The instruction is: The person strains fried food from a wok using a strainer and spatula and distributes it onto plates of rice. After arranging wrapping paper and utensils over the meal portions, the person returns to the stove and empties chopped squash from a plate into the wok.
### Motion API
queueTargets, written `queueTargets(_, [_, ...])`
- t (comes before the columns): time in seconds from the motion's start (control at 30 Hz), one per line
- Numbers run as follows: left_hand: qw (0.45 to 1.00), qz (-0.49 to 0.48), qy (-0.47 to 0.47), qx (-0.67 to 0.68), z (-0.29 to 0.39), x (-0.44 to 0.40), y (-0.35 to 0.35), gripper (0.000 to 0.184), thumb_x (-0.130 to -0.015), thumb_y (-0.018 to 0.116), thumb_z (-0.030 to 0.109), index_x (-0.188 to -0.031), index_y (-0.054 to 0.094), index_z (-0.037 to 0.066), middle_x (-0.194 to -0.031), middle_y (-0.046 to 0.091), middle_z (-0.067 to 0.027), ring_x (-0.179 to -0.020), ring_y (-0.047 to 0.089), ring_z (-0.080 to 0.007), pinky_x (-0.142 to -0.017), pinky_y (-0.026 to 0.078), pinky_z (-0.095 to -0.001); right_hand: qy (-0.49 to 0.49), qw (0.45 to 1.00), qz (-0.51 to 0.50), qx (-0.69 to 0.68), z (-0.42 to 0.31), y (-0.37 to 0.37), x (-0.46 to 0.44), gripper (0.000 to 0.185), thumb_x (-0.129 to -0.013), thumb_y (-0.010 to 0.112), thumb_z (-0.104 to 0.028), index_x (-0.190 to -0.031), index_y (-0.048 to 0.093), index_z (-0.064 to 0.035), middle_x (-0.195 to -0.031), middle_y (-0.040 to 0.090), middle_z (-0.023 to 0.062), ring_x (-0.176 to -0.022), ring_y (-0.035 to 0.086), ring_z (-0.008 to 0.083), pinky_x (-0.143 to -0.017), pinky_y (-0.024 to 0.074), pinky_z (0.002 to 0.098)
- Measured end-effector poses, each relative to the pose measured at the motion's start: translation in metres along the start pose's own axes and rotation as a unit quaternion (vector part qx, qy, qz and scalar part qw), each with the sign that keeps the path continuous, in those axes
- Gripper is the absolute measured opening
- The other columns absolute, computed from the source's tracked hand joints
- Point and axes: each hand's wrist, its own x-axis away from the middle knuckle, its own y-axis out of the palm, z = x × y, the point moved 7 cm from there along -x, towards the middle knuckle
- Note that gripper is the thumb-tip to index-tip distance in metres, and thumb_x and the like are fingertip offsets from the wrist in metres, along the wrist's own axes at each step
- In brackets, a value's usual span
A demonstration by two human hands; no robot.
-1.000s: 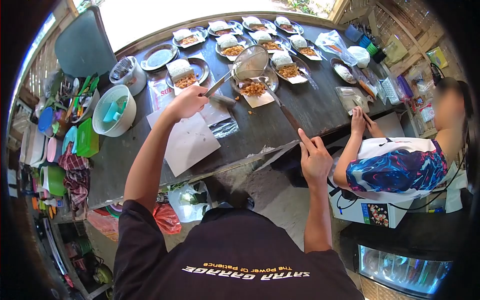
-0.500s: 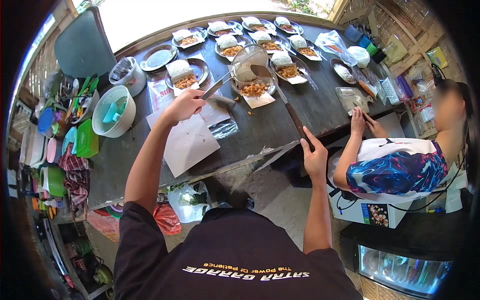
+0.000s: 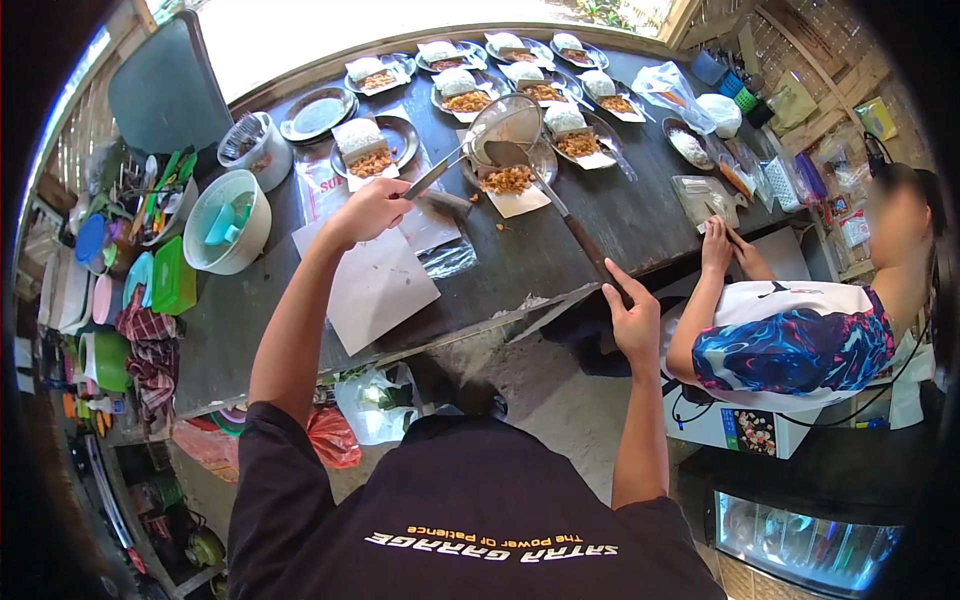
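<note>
My left hand is closed round the handle of a round mesh strainer, which hangs over a plate with a paper sheet. My right hand grips the dark handle of a metal spatula; its blade reaches the strainer's near rim. Brown chopped food lies on the paper just below the strainer. To the left is another plate with a mound of white rice and brown food.
Several plates of rice and brown food stand at the back. White tubs and empty plates are on the left, a flat paper sheet in front. At the right, a person works with both hands near a plastic bag.
The spatula blade rose over the strainer's rim, then dropped back a little toward its near side. My right hand shifted slightly with it. My left hand has barely moved.
</note>
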Motion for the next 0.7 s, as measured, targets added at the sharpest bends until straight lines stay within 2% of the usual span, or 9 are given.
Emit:
queueTargets(0.1, [1.000, 0.003, -0.009, 0.006, 0.010, 0.006, -0.004, 0.016, -0.088, 0.057, 0.014, -0.091, 0.064, 0.000, -0.058, 0.047, 0.0007, -0.051, 0.043, -0.0093, -0.048, 0.035, -0.0289, 0.001, 0.996, 0.003, 0.091, -0.016, -0.013, -0.004, 0.036, -0.090, 0.065, -0.013, -0.126, 0.066, -0.0180, -0.091, 0.065, 0.0160, -0.082, 0.063, 0.0341, -0.075, 0.0486, 0.0370])
queueTargets(0.2, [0.999, 0.000, 0.038, -0.020, 0.010, 0.002, -0.011, 0.016, -0.087, 0.059, 0.015, -0.086, 0.060, -0.001, -0.058, 0.047, -0.0012, -0.052, 0.045, -0.0107, -0.050, 0.036, -0.0304, -0.007, 0.987, 0.013, 0.161, -0.026, -0.025, -0.011, 0.037, -0.089, 0.066, -0.015, -0.126, 0.066, -0.0211, -0.083, 0.060, 0.0144, -0.076, 0.059, 0.0341, -0.070, 0.0466, 0.0404])
queueTargets(0.23, [0.999, -0.008, 0.041, -0.026, 0.010, 0.001, -0.013, 0.017, -0.087, 0.060, 0.015, -0.087, 0.060, -0.001, -0.059, 0.048, -0.0017, -0.053, 0.046, -0.0113, -0.050, 0.037, -0.0307, 0.007, 0.986, 0.001, 0.166, -0.024, -0.027, -0.012, 0.036, -0.090, 0.066, -0.016, -0.125, 0.066, -0.0215, -0.085, 0.062, 0.0141, -0.078, 0.060, 0.0338, -0.072, 0.0473, 0.0408])
queueTargets(0.33, [0.998, -0.023, 0.037, -0.041, 0.009, -0.001, -0.016, 0.019, -0.087, 0.061, 0.017, -0.089, 0.060, -0.001, -0.062, 0.050, -0.0034, -0.056, 0.049, -0.0127, -0.053, 0.039, -0.0314, 0.012, 0.996, -0.014, 0.087, -0.017, -0.023, -0.012, 0.036, -0.088, 0.067, -0.009, -0.123, 0.067, -0.0139, -0.093, 0.067, 0.0165, -0.081, 0.062, 0.0299, -0.079, 0.0477, 0.0342])
queueTargets(0.43, [0.998, -0.017, 0.028, -0.060, 0.005, -0.002, -0.012, 0.021, -0.088, 0.061, 0.018, -0.092, 0.061, -0.002, -0.066, 0.054, -0.0063, -0.060, 0.053, -0.0146, -0.056, 0.042, -0.0328, -0.033, 0.998, 0.008, 0.056, -0.006, -0.013, -0.006, 0.037, -0.089, 0.066, -0.015, -0.125, 0.066, -0.0201, -0.083, 0.061, 0.0151, -0.077, 0.060, 0.0342, -0.075, 0.0471, 0.0408])
queueTargets(0.63, [0.987, -0.016, 0.096, -0.131, 0.003, -0.007, -0.018, 0.023, -0.087, 0.061, 0.017, -0.098, 0.061, -0.003, -0.076, 0.060, -0.0143, -0.069, 0.058, -0.0223, -0.065, 0.045, -0.0369, 0.064, 0.989, -0.023, 0.130, -0.014, -0.030, -0.014, 0.036, -0.088, 0.067, -0.015, -0.124, 0.067, -0.0198, -0.096, 0.067, 0.0169, -0.086, 0.063, 0.0339, -0.081, 0.0486, 0.0364])
queueTargets(0.7, [0.987, -0.023, 0.103, -0.121, 0.006, -0.006, -0.021, 0.022, -0.087, 0.061, 0.016, -0.099, 0.061, -0.003, -0.077, 0.060, -0.0155, -0.071, 0.058, -0.0244, -0.067, 0.045, -0.0375, 0.033, 0.998, -0.014, 0.053, -0.008, -0.022, -0.012, 0.035, -0.089, 0.067, -0.015, -0.124, 0.068, -0.0195, -0.098, 0.068, 0.0170, -0.087, 0.065, 0.0321, -0.081, 0.0486, 0.0356])
